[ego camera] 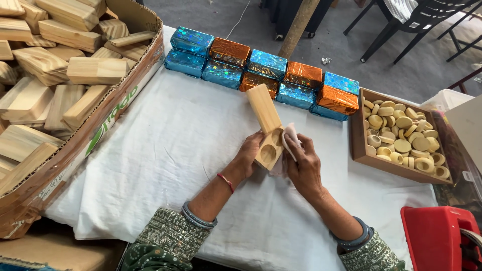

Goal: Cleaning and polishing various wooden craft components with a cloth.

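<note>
We see the bench (165, 150) under white cloth, carton of wood blocks (55, 75) far left of the fingers. Recessed wooden block (266, 125) runs away from us; left hand (248, 155) fingers curl round its near end. Right hand (301, 168) fingers pinch a sandpaper scrap (290, 135) against its right edge.

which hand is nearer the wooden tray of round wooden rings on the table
Right. The right hand, holding a small pale cloth against the long wooden block, lies closer to the tray; the left hand grips the block's far side.
</note>
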